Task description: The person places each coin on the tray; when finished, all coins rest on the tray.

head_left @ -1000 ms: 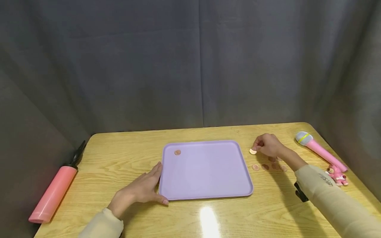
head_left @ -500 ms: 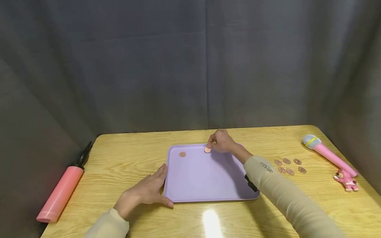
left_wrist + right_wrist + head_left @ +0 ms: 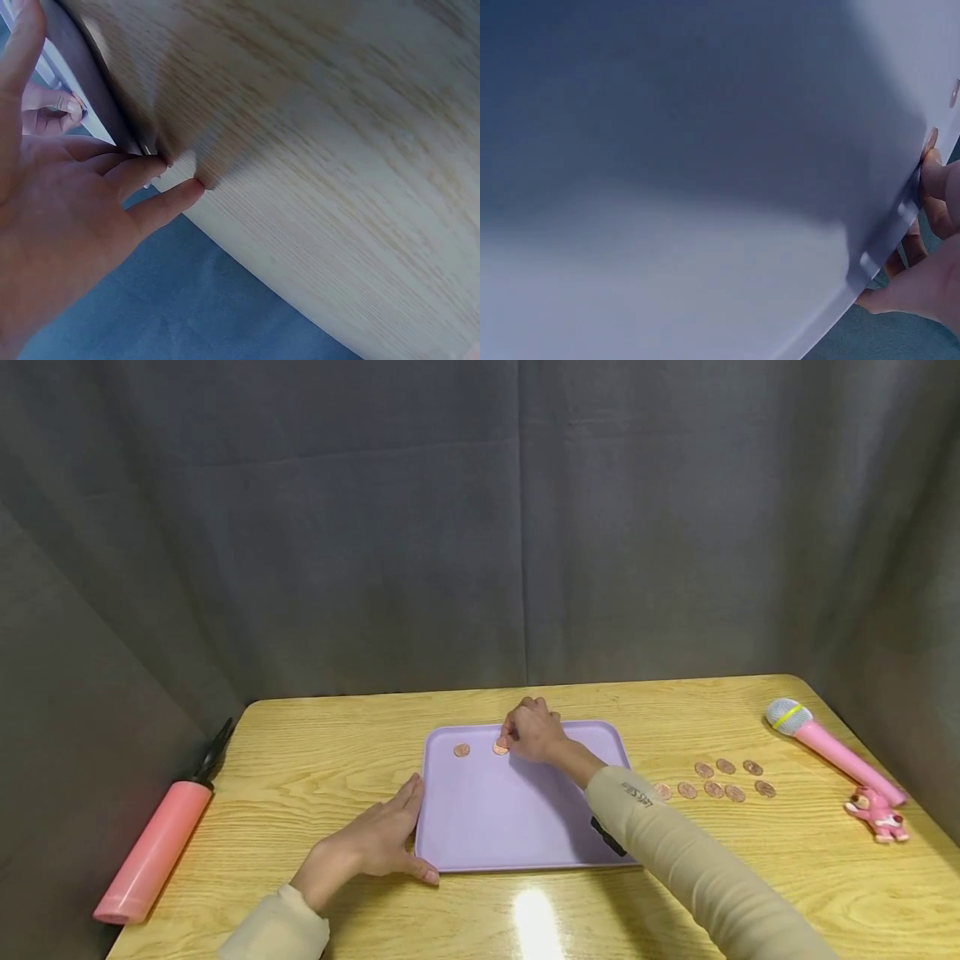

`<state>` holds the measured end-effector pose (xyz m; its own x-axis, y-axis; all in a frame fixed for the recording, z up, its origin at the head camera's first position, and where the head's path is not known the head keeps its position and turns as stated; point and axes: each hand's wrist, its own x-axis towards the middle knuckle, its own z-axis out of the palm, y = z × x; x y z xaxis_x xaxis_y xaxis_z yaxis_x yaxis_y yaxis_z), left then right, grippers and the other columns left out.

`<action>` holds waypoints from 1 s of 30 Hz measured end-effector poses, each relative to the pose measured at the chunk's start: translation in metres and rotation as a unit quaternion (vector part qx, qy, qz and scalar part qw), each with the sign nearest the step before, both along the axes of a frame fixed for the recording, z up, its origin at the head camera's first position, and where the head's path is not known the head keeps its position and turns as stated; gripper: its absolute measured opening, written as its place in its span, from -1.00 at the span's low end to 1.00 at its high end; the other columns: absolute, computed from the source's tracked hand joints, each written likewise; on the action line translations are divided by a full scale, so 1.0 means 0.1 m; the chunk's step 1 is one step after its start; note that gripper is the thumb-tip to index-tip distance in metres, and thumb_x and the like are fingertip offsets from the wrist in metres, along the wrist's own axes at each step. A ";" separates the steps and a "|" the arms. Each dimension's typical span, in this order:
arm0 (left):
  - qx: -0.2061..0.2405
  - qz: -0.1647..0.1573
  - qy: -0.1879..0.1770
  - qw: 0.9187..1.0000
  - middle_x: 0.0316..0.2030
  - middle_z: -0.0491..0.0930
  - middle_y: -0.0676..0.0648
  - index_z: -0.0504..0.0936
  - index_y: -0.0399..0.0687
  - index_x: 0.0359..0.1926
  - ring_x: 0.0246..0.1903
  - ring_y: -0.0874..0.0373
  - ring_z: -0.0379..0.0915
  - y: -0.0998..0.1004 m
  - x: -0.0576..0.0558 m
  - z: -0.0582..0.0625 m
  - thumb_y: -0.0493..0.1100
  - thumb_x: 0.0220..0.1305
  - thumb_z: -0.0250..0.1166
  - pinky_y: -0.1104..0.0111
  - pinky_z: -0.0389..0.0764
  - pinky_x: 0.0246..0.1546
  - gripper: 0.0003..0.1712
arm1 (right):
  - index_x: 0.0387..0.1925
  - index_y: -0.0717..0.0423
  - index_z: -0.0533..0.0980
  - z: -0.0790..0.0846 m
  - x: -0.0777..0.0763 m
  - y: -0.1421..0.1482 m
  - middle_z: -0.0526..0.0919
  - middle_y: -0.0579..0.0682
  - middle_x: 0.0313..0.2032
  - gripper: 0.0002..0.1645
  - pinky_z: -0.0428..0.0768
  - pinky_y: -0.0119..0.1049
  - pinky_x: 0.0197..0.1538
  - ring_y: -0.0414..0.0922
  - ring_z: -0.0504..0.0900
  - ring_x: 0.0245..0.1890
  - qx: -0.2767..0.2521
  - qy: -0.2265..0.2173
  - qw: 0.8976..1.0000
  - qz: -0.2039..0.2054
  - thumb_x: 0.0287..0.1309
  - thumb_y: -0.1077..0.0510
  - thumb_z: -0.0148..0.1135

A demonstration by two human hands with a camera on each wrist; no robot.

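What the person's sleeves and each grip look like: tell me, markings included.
The left sleeve and right sleeve are cream; the right one shows wrinkled ridges, dark lettering near its end, too small to read surely, and a black item at its edge. The left grip and right grip are ungloved.

Cream sleeves (image 3: 697, 856) with soft folds — dark lettering (image 3: 637, 794) on the right one, a black piece (image 3: 608, 837) beside it.
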<state>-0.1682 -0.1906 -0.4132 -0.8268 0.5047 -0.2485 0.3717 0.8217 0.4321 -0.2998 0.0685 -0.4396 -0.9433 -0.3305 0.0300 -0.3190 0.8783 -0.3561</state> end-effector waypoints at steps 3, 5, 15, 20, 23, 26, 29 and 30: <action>-0.001 -0.002 -0.002 1.000 0.47 -0.26 -0.41 -0.16 -0.47 0.47 0.45 -0.21 -0.14 0.01 0.00 0.00 0.30 -0.19 0.50 -0.19 0.07 0.34 0.50 | -0.54 -0.12 0.60 -0.01 0.01 0.01 0.56 -0.01 -0.11 -0.84 0.45 0.11 -0.01 0.06 0.38 0.02 -0.009 0.005 1.000 -0.003 0.11 0.09 0.40; -0.004 -0.002 -0.005 1.000 0.47 -0.26 -0.41 -0.17 -0.47 0.46 0.45 -0.21 -0.14 0.02 0.00 0.01 0.30 -0.19 0.49 -0.17 0.07 0.34 0.50 | -0.52 -0.14 0.61 -0.02 0.02 0.02 0.59 -0.03 -0.15 -0.87 0.45 0.09 -0.03 0.05 0.38 0.00 -0.021 0.010 1.000 -0.001 0.10 0.10 0.41; 0.005 -0.003 -0.010 1.000 0.46 -0.26 -0.44 -0.18 -0.51 0.45 0.46 -0.22 -0.22 0.01 0.00 0.03 0.26 -0.19 0.51 -0.10 0.06 0.37 0.50 | -0.39 0.04 0.69 0.02 0.17 0.57 0.70 -0.04 -0.25 -0.91 0.43 0.06 -0.13 0.06 0.47 -0.08 -0.140 0.098 0.985 0.005 0.13 0.11 0.38; 0.013 -0.002 -0.010 1.000 0.45 -0.25 -0.48 -0.17 -0.55 0.44 0.45 -0.26 -0.21 -0.06 0.00 0.04 0.25 -0.18 0.52 -0.08 0.06 0.37 0.49 | -0.39 0.15 0.67 0.06 0.32 1.28 0.73 0.01 -0.34 -0.91 0.42 0.03 -0.09 0.09 0.56 -0.20 -0.154 0.130 0.979 0.030 0.11 0.19 0.39; 0.017 0.001 -0.012 1.000 0.44 -0.26 -0.49 -0.18 -0.55 0.43 0.44 -0.29 -0.19 -0.10 0.02 0.04 0.25 -0.18 0.52 -0.04 0.06 0.38 0.50 | -0.39 0.12 0.66 0.11 0.43 1.71 0.73 -0.01 -0.37 -0.96 0.46 -0.03 -0.11 0.05 0.60 -0.26 -0.139 0.125 0.982 0.022 0.10 0.22 0.40; 0.024 0.003 -0.015 1.000 0.44 -0.27 -0.49 -0.19 -0.55 0.43 0.44 -0.29 -0.20 -0.14 0.03 0.03 0.26 -0.17 0.51 -0.04 0.06 0.38 0.50 | -0.38 0.09 0.65 0.14 0.53 2.08 0.70 -0.05 -0.41 -0.93 0.50 -0.08 -0.20 -0.01 0.60 -0.32 -0.111 0.108 0.988 0.017 0.08 0.20 0.42; 0.036 0.006 -0.018 0.999 0.44 -0.28 -0.49 -0.20 -0.55 0.43 0.44 -0.29 -0.22 -0.17 0.03 0.02 0.25 -0.17 0.51 -0.11 0.04 0.37 0.50 | -0.37 0.08 0.66 0.13 0.60 2.35 0.69 -0.11 -0.42 -0.87 0.53 -0.17 -0.27 -0.11 0.58 -0.37 -0.090 0.081 0.992 0.029 0.02 0.17 0.47; 0.040 0.008 -0.019 0.999 0.44 -0.28 -0.49 -0.20 -0.55 0.43 0.44 -0.29 -0.24 -0.17 0.03 0.02 0.25 -0.17 0.51 -0.14 0.03 0.36 0.50 | -0.37 0.08 0.67 0.12 0.61 2.41 0.70 -0.12 -0.41 -0.85 0.52 -0.22 -0.31 -0.15 0.56 -0.40 -0.087 0.072 0.993 0.035 0.00 0.16 0.49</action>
<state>-0.1651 -0.2079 -0.4113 -0.8257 0.5110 -0.2391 0.3411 0.7897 0.5099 -0.2386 0.3092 -0.4272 -0.8997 -0.3734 0.2260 -0.4364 0.7810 -0.4468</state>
